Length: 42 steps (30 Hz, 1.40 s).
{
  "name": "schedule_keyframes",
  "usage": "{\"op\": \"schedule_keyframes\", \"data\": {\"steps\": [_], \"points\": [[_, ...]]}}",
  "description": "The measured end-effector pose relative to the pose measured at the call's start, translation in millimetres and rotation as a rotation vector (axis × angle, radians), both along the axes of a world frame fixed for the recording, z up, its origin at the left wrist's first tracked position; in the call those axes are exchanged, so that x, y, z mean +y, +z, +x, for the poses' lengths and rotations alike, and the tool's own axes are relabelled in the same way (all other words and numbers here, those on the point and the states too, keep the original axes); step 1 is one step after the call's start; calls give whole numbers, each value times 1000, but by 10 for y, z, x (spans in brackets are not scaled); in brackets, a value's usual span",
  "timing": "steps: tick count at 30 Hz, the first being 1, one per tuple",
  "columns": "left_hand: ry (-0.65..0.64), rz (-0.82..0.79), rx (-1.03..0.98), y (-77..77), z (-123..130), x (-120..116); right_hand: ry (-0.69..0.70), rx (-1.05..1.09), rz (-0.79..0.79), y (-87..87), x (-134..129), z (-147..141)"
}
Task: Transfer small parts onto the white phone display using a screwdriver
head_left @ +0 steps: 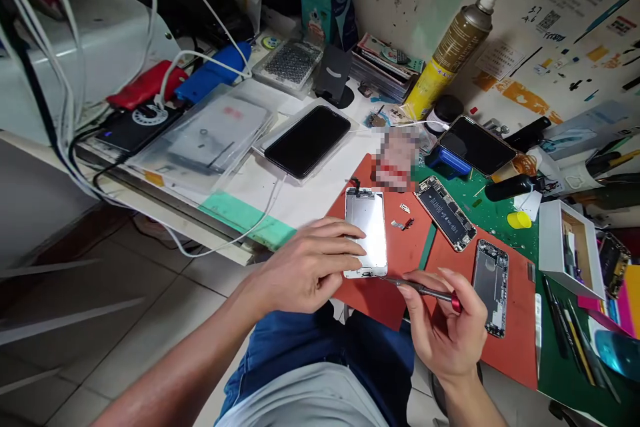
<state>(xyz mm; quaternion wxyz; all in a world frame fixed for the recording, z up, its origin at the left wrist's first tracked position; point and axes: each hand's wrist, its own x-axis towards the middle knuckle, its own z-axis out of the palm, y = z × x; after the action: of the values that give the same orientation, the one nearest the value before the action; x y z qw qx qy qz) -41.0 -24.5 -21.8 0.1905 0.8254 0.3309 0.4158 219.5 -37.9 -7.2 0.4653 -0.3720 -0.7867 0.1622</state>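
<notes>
A phone screen assembly point(373, 220) lies with its silvery back up on the orange-red mat point(395, 267). Across its left side rests my left hand point(320, 260), fingers stretched out and lying flat on the metal. My right hand point(445, 320) is closed around a slim screwdriver point(430, 291) with a red end. The tool's tip reaches the assembly's bottom edge; whether it touches a screw is too small to tell. Small loose parts point(405, 221) lie right of the assembly. Farther right are a phone body with its battery point(445, 212) and another opened phone housing point(491, 287).
A black-screened phone point(307, 140) lies on a clear case at the back. A white cable point(250, 230) hangs over the table edge. Behind stand a spray can point(447, 53) and a propped phone point(477, 145). To the right are a white box point(570, 247) and several tweezers point(575, 340).
</notes>
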Motion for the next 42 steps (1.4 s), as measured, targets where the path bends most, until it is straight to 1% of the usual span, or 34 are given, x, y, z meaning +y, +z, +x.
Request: {"op": "schedule_keyframes", "data": {"steps": [4,10,17,21,24,27,29,31,33,37,40,42], "points": [[-41,-24,47,11,-20,-2,2,-56,10,-7,6,-27],[-61,-53,165,11,-29,-3,20,-65,39,11,33,-21],[-56,-55,184,6,-26,-6,21,-84,61,-2,38,-42],[-56,-43,170,4,-27,-1,10,-113,46,-7,31,-15],[-59,-39,156,-7,-27,1,49,-181,58,67,48,-21],[-62,-49,151,-19,-27,1,123,-309,85,206,104,-81],[-63,-49,148,-25,-27,0,130,-403,157,296,159,-138],[-60,-49,151,-27,-27,-2,109,-460,263,355,211,-186],[-58,-51,156,-27,-25,-2,94,-484,310,378,248,-217],[-63,-45,140,-30,-18,2,133,-466,253,366,278,-239],[-63,-33,132,-35,-18,6,160,-432,310,360,290,-251],[-63,-34,134,-38,-20,7,178,-419,288,361,297,-258]]}}
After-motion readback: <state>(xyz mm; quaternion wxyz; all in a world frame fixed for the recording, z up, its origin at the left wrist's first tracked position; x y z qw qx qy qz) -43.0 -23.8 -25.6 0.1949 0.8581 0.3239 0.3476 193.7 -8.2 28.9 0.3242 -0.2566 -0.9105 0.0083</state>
